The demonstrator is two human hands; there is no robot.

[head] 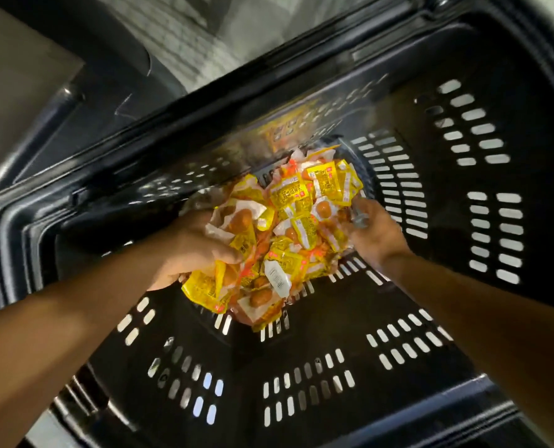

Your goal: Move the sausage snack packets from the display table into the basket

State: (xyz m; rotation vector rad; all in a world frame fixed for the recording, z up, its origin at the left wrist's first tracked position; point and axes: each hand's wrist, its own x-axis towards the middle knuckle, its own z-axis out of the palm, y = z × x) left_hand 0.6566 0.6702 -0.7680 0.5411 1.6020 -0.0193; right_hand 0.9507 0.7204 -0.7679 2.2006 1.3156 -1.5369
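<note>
1. The black slotted basket [482, 195] fills nearly the whole view, its walls rising on every side, and both forearms reach down into it from the near edge.
2. Deep in the middle of the basket sits the load: a heap of yellow sausage snack packets [288, 234], bunched between the two hands. Whether the lowest packets already touch the basket floor I cannot tell; the slots show just below the near edge of the heap.
3. The left hand [194, 250] cups the left side of the heap, fingers curled under and around the packets, thumb lying across the top of them.
4. The right hand [371, 231] presses in on the right side, fingers curled into the packets; something grey shows at its fingers, too blurred to name.
5. So the packets lie squarely between the hands, touching both, a few hanging loose off the near lower edge.
6. The step in hand looks like the release. To do it well, go low before letting go, so nothing bounces toward the walls.
7. Part the hands evenly, left and right together, so the heap settles flat rather than tipping one way.
8. Shake off any packet clinging to a palm before lifting out.
</note>
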